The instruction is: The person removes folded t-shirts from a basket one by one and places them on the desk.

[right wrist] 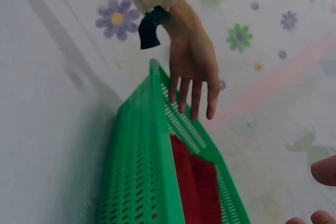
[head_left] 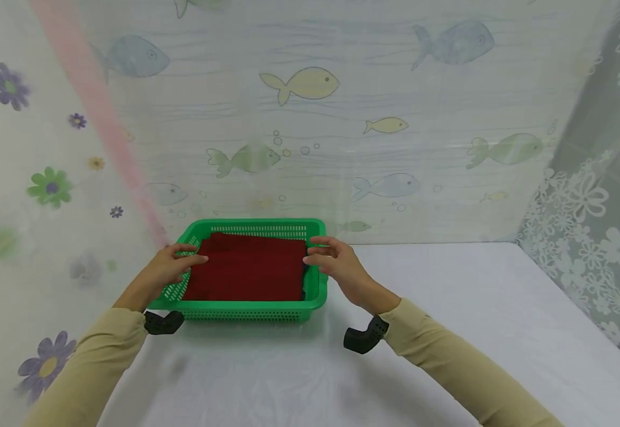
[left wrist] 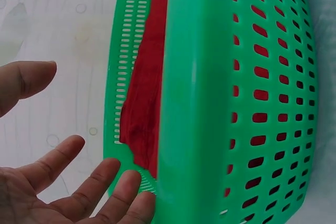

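Observation:
A green plastic basket [head_left: 245, 306] with slotted sides stands on the table, and folded dark red cloth [head_left: 251, 270] lies inside it. My left hand [head_left: 167, 268] is over the basket's left end, its fingers spread and relaxed. In the left wrist view that hand [left wrist: 79, 198] shows an empty palm beside the rim [left wrist: 194, 77]. Over the right end hovers my right hand [head_left: 344, 270], thumb and fingers apart with nothing between them. Only a few fingertips [right wrist: 324, 171] of it show in the right wrist view. Something dark shows beside the cloth's right edge, too little to identify.
A white cloth covers the table [head_left: 448, 308], which extends to the right of the basket. Behind it hangs a curtain [head_left: 310, 130] with printed fish. A flowered sheet [head_left: 48, 237] closes the left side. Black wrist mounts [head_left: 365, 337] sit under both forearms.

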